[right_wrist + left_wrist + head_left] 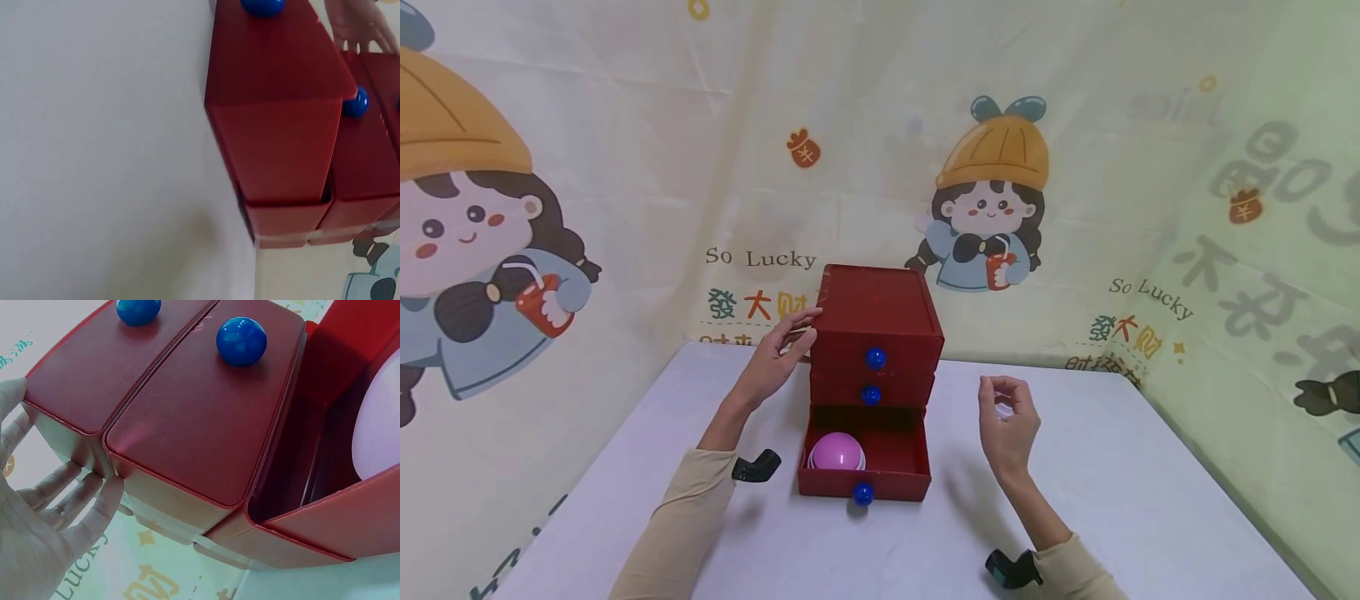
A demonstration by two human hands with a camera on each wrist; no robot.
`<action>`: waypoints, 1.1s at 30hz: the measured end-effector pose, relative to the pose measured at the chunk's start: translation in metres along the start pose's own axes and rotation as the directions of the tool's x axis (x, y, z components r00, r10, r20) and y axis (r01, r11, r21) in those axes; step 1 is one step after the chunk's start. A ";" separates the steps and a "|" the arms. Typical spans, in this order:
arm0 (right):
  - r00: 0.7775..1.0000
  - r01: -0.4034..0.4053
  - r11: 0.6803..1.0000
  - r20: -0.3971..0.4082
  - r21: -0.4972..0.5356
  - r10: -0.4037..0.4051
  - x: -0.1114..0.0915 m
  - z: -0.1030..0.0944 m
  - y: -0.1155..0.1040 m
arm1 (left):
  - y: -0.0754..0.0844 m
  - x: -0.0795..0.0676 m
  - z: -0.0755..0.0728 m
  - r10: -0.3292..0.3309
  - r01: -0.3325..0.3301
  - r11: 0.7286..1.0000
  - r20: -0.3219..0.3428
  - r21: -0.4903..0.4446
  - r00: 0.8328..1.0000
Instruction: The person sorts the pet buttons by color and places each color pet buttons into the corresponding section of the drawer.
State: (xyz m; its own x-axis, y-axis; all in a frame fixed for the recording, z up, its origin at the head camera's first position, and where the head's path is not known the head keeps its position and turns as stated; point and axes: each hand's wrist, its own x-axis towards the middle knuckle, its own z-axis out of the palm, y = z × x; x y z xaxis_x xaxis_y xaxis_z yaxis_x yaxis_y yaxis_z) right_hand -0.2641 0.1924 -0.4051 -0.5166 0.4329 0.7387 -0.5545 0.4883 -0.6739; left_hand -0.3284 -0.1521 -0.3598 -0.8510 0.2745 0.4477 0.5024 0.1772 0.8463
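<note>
A dark red cabinet point(880, 304) with three stacked drawers and blue ball knobs stands on the table. Its bottom drawer point(891, 485) is pulled out. In that drawer's left part lies a pink dome-shaped thing point(837, 452) with a white rim. My left hand point(772, 354) rests its fingertips against the cabinet's upper left side, fingers spread and fairly straight, as the left wrist view also shows. To the right of the cabinet, my right hand point(1011, 425) is raised with loosely bent fingers, touching nothing. I see no object in it; the right wrist view leaves it out.
The upper two drawers, with a top knob point(876, 358) and a middle knob point(871, 395), are closed. The white table point(1120, 483) reaches back to a printed cloth backdrop point(865, 200). A black wrist device point(757, 467) sits at the left sleeve, another point(1011, 570) at the right.
</note>
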 end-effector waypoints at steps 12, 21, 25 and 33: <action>0.992 -0.121 0.992 0.022 -0.043 0.122 0.016 -0.008 0.013 | 0.001 -0.001 0.000 -0.001 0.001 1.000 -0.003 -0.007 1.000; 0.945 -0.312 0.947 0.076 -0.080 0.318 0.028 -0.011 0.040 | 0.000 0.000 0.000 -0.001 0.001 1.000 -0.003 -0.007 1.000; 0.918 -0.352 0.923 0.133 -0.155 0.373 0.032 -0.014 0.044 | 0.000 0.000 0.001 -0.003 0.003 1.000 -0.005 -0.003 1.000; 0.885 -0.235 0.890 0.293 -0.392 0.363 0.042 -0.018 0.066 | 0.001 0.001 0.001 -0.004 0.004 1.000 -0.003 -0.008 1.000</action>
State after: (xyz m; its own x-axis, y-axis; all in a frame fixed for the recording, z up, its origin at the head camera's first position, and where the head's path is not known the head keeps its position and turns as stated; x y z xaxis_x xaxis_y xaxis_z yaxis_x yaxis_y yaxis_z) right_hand -0.3109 0.2566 -0.4182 -0.8493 0.3380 0.4056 -0.1163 0.6295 -0.7682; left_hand -0.3283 -0.1509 -0.3592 -0.8536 0.2711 0.4449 0.4975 0.1707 0.8505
